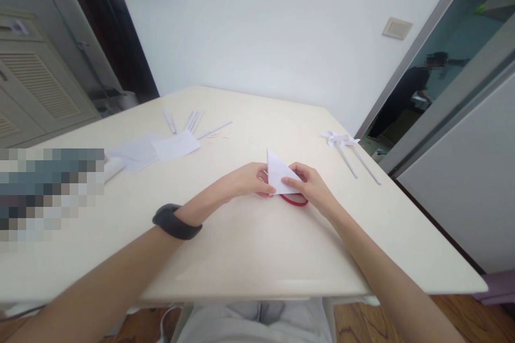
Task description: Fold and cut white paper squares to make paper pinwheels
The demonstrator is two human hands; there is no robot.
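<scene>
A white sheet of paper folded into a triangle [278,174] is held between my two hands over the middle of the table. My left hand [253,179] pinches its lower left corner between thumb and fingers. On the right side, my right hand [308,182] grips the paper with the thumb on its front face and the fingers behind. Part of a red loop, seemingly a scissors handle [295,202], shows just below the paper's lower edge; the remainder is hidden behind the paper and my hand.
Paper sheets [177,146] lie at the left with several rolled paper sticks [195,120] and thin strings [219,135]. Paper pinwheels [340,139] on sticks rest at the right. A wall [273,27] borders the table's [257,257] far edge. Another person [408,91] is beyond the doorway.
</scene>
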